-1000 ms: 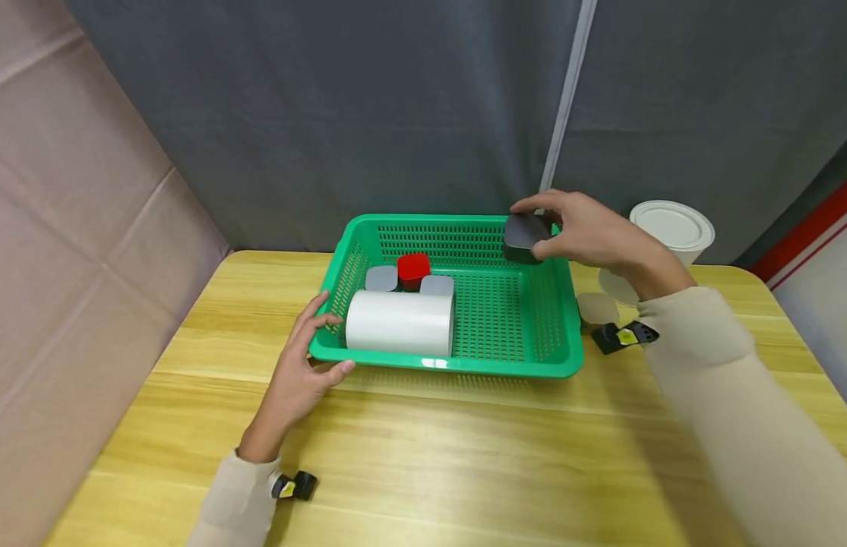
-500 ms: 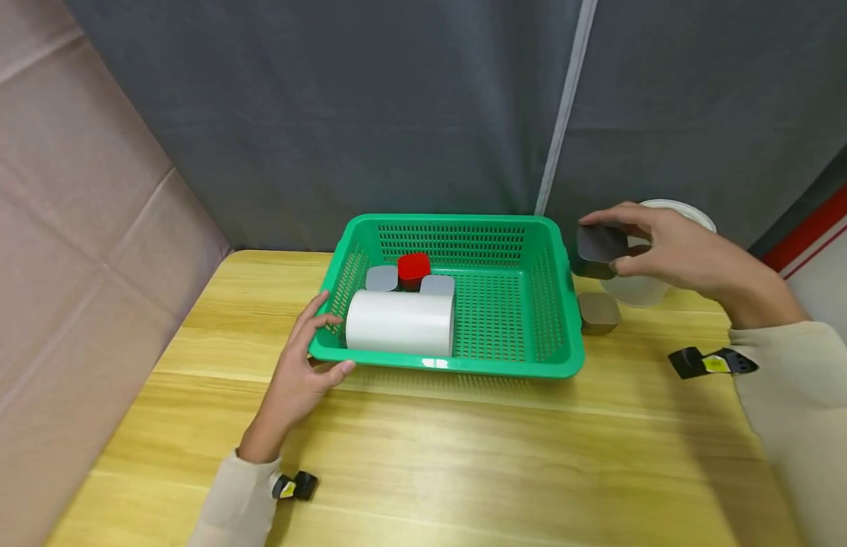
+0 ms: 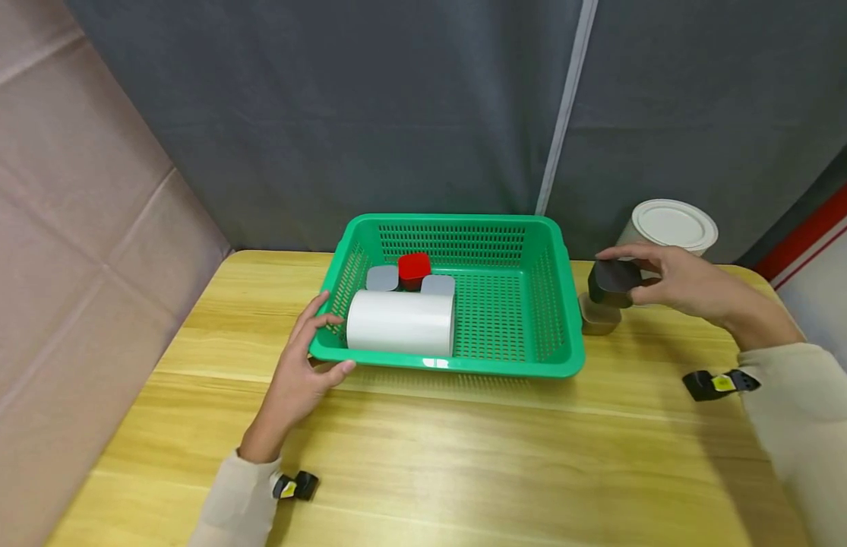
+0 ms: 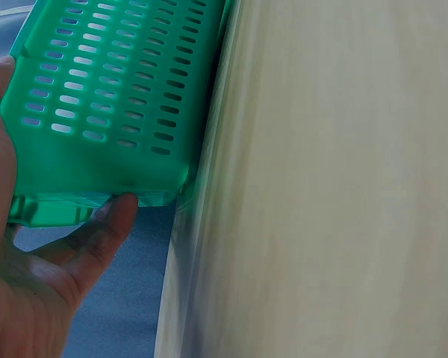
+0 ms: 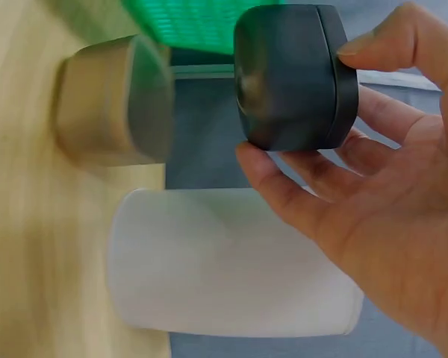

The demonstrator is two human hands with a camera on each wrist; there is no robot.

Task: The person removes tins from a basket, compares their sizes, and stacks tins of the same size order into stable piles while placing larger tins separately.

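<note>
My right hand (image 3: 693, 281) pinches a small black lidded tin (image 3: 611, 282) with rounded corners between thumb and fingers. In the head view the tin lies over a brown tin (image 3: 599, 317), just right of the green basket (image 3: 457, 365); in the right wrist view the black tin (image 5: 291, 82) is apart from the brown tin (image 5: 97, 101). At the basket's front left corner my left hand (image 3: 300, 376) grips the rim, thumb at the front and fingers over the left side. Inside lie a white cylinder (image 3: 399, 323) on its side, a red tin (image 3: 414, 268) and two grey-topped tins (image 3: 382, 279).
A white lidded tub (image 3: 674, 223) stands at the back right of the wooden table (image 3: 423, 456), behind my right hand. A grey curtain (image 3: 327, 121) hangs along the back edge, and a pale padded wall (image 3: 74, 251) runs up on the left.
My right hand has carried the black tin from over the basket's back right corner out to the right, then toward the front over the brown tin. The left hand keeps its place.
</note>
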